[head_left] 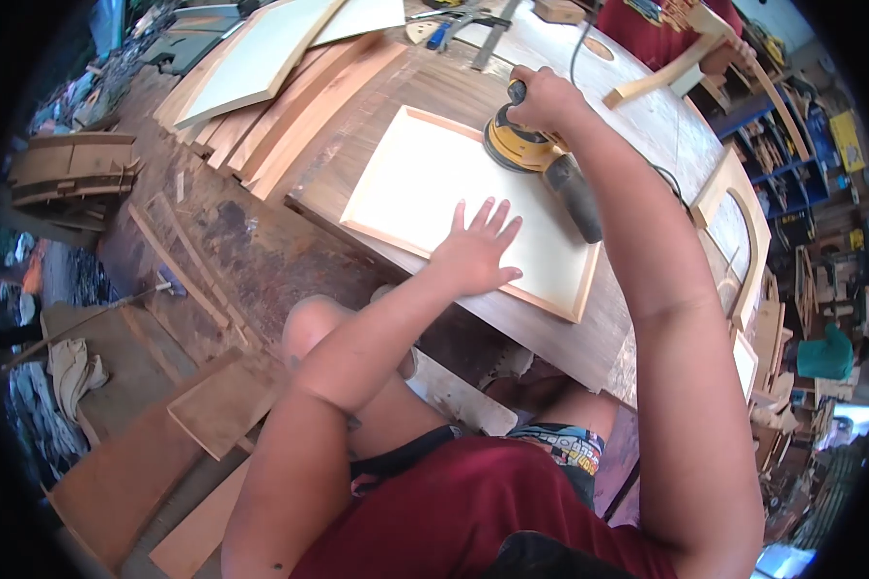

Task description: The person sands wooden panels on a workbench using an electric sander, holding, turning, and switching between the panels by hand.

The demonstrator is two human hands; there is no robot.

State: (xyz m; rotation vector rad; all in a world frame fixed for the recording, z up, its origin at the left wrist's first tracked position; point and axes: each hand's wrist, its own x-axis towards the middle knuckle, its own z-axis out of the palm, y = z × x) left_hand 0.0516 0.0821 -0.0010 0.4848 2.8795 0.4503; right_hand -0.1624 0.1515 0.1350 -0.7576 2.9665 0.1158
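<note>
A shallow wooden tray with a white inside and a raised light-wood rim lies on the workbench in front of me. My left hand rests flat on its near side, fingers spread. Over the tray's far edge, my right hand grips a yellow and black orbital sander from above. The sander's dark dust canister points toward the tray's right side. Its pad sits at the far rim; whether it touches the wood is hidden.
Wooden boards and white panels are stacked at the left of the workbench. Clamps lie at the back. Across the bench a person in a red shirt holds a wooden frame. A curved wooden piece stands at right.
</note>
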